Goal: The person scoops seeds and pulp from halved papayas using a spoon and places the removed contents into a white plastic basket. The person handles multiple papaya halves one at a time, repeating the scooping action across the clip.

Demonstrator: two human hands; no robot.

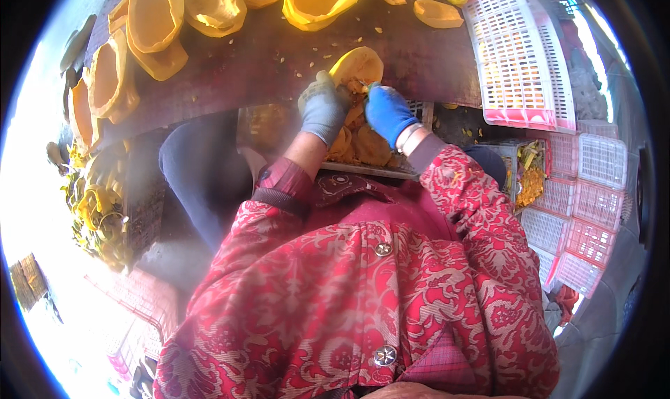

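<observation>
My left hand (322, 108), in a grey work glove, grips the left side of a yellow pumpkin half (362, 64) at the table's near edge. Its cut face is turned up, with orange stringy pulp at the near end. My right hand (388, 115), in a blue glove, is closed around a small tool (370, 86) with a bit of green showing, held against that pulp. The fingers hide most of the tool, so its kind is unclear. Below both hands, a crate (366, 168) between my knees holds orange pumpkin pieces and pulp (372, 145).
Hollowed pumpkin halves (155, 19) line the far and left sides of the dark red table (246, 71), with seeds scattered about. A white and pink plastic crate (515, 58) stands at right, near stacked crates (599, 200) and a bin of orange scraps (531, 184). Peelings (99, 205) pile at left.
</observation>
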